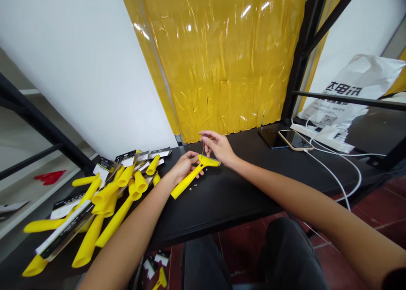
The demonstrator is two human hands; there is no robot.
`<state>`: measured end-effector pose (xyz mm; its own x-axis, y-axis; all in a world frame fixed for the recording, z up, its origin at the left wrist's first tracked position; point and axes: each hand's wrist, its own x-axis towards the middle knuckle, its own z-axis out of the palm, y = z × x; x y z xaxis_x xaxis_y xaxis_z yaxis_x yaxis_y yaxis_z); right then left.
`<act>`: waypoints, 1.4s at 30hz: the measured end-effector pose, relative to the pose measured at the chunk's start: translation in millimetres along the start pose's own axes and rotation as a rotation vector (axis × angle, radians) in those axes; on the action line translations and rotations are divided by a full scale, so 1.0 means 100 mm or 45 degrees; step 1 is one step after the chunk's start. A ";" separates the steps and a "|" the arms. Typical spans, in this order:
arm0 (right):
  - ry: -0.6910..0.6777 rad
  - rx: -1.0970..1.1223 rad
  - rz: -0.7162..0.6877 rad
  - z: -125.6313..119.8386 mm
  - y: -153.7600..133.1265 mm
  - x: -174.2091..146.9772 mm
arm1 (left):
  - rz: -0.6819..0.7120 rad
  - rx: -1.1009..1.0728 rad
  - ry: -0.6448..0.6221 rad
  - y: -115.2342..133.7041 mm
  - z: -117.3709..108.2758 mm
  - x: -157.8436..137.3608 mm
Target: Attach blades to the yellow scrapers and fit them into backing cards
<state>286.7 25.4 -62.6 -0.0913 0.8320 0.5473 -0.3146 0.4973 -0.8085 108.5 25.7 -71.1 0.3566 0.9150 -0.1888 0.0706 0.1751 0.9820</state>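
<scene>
A yellow scraper with a wide, triangular head lies on the black table, its handle pointing toward me. My left hand is closed around the left side of its head. Above the head, my right hand pinches a small screwdriver with a reddish handle. The screwdriver stands nearly upright, its tip down at the scraper's head; whether it sits in a screw is too small to tell. A few tiny screws or nuts lie beside the handle.
A pile of yellow scrapers with black-and-white packaging covers the table's left side. To the right are phones, white cables and a white plastic bag. A yellow strip curtain hangs behind; black frame posts flank the table.
</scene>
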 end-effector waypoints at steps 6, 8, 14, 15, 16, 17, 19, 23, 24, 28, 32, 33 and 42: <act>-0.058 0.054 0.000 0.00 0.00 0.00 | -0.004 0.030 0.006 -0.01 0.01 0.01; -0.036 0.049 -0.007 0.02 0.01 0.00 | 0.002 0.046 -0.008 -0.01 0.01 0.01; -0.034 0.002 0.009 0.02 -0.02 0.00 | -0.030 0.062 -0.007 -0.01 0.01 0.01; -0.033 0.009 0.006 0.02 -0.02 0.00 | -0.035 0.059 -0.006 -0.01 0.00 0.01; -0.027 0.017 0.000 0.01 -0.02 0.00 | -0.040 0.059 -0.006 -0.01 0.00 0.02; -0.013 0.021 -0.009 0.01 -0.01 0.00 | -0.042 0.059 -0.010 -0.01 0.00 0.02; 0.024 0.025 -0.026 0.01 0.00 0.00 | -0.043 0.061 -0.017 -0.01 0.00 0.02; 0.036 0.011 -0.032 0.00 0.01 0.02 | -0.053 0.049 -0.015 -0.01 0.00 0.02; 0.025 0.000 -0.027 0.00 0.00 0.02 | -0.060 0.043 -0.013 -0.01 0.00 0.02; -0.022 -0.007 0.010 0.00 -0.04 0.00 | -0.061 0.030 -0.036 0.00 -0.01 0.01; 0.045 -0.010 -0.003 0.02 -0.04 -0.01 | -0.064 0.007 -0.045 0.01 -0.01 0.00; 0.058 -0.012 -0.009 0.02 -0.04 -0.01 | -0.069 0.002 -0.045 0.01 -0.01 0.00; 0.029 -0.054 -0.031 0.00 -0.04 0.01 | -0.091 0.008 -0.058 0.04 0.01 -0.02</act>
<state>288.4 24.0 -59.0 -0.0626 0.8246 0.5622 -0.2762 0.5270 -0.8038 109.5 24.3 -66.9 0.3927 0.8825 -0.2587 0.1035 0.2371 0.9660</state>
